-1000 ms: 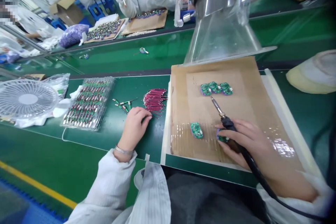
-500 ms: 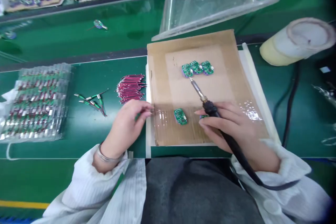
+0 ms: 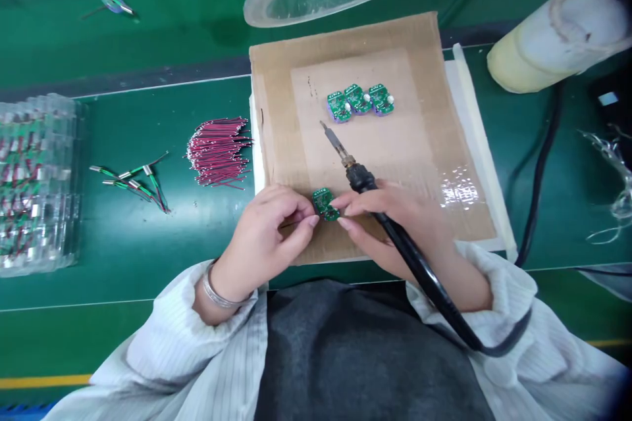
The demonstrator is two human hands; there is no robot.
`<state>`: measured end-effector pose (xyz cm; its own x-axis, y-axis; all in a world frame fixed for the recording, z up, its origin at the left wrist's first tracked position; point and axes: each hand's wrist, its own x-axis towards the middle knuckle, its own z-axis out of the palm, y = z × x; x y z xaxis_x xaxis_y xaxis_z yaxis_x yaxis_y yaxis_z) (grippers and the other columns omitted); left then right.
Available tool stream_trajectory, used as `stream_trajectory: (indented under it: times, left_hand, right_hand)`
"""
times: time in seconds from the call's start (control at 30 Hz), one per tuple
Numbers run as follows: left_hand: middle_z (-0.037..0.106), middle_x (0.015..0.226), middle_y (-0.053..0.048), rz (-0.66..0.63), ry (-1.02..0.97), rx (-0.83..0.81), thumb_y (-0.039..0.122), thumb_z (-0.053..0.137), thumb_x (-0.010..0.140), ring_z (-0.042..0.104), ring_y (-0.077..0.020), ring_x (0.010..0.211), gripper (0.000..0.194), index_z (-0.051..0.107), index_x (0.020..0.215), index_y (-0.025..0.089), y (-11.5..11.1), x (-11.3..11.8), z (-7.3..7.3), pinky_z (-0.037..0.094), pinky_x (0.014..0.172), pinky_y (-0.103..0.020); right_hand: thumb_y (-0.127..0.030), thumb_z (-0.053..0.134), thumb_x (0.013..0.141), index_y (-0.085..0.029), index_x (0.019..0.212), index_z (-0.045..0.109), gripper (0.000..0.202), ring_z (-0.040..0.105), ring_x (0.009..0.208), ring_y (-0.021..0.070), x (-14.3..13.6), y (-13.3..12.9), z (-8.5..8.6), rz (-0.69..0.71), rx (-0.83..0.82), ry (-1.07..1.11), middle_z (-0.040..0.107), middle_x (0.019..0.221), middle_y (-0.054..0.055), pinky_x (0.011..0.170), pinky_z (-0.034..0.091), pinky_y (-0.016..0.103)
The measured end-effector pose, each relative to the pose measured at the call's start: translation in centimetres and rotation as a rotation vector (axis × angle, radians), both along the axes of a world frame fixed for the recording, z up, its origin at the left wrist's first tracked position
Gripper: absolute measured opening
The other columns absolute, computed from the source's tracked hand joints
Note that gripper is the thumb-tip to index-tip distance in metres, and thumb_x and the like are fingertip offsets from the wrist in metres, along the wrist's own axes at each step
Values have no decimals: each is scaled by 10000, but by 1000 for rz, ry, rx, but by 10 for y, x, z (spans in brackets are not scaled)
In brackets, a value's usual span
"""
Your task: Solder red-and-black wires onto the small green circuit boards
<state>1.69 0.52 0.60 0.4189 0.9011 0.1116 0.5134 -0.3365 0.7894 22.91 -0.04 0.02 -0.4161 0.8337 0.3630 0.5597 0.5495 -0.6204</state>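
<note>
Right hand (image 3: 395, 223) grips soldering iron (image 3: 362, 177), fingertips at right edge of circuit board (image 3: 323, 200), center of frame on cardboard (image 3: 291, 145). Left hand (image 3: 274, 230) curled just beside board's left edge, can't tell if it's pinching anything. Red wires (image 3: 220, 151) lie left of center, three more boards (image 3: 358, 100) upper center.

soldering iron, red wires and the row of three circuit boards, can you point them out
soldering iron (image 3: 405, 243): head view, on the black handle
red wires (image 3: 217, 152): head view, middle of the bunch
row of three circuit boards (image 3: 356, 99): head view, green face of the middle board
</note>
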Motion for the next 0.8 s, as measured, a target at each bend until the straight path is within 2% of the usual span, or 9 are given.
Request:
stream_trajectory:
  times: [0.2,0.3,0.4,0.5,0.6,0.8]
  left_hand:
    - [594,726,-5,-51,34,60,140,568,875,516,-128,706,80,581,800,163,-5,1,-3,431,703,-286]
    - [617,781,-28,-23,69,120,137,578,862,541,-148,752,74,594,796,168,-4,-1,-5,445,725,-311]
    - [655,929,-59,0,58,152,128,610,827,585,-169,872,81,613,758,170,-2,0,-8,463,800,-332]
    - [699,1000,-41,-50,30,136,93,610,801,606,-172,913,110,611,730,177,1,4,-11,455,862,-351]
    - [722,981,-21,-78,40,118,68,604,786,614,-170,884,130,603,714,176,3,6,-14,449,860,-354]
    - [725,971,-19,-77,52,113,50,589,779,616,-167,862,145,595,695,168,4,6,-17,444,849,-355]
  right_hand:
    - [-182,684,844,-231,960,583,161,695,850,147,-3,-1,5,-43,23,12,735,929,-12,764,554,262]
    - [-195,632,890,-243,978,618,101,691,810,132,2,-2,11,-81,30,-10,734,909,-24,761,555,250]
    - [-231,552,946,-274,1118,626,192,682,787,140,12,-4,16,-120,-13,-6,708,826,-29,734,553,259]
    - [-261,588,931,-294,1221,617,294,631,729,147,22,-4,18,-105,37,31,645,835,1,674,532,284]
    - [-246,665,879,-258,1163,669,284,588,734,148,27,-5,21,-110,117,52,616,890,35,668,505,299]
    - [-349,741,790,-222,967,641,240,666,732,191,28,-9,33,-276,-102,58,695,854,42,602,515,324]
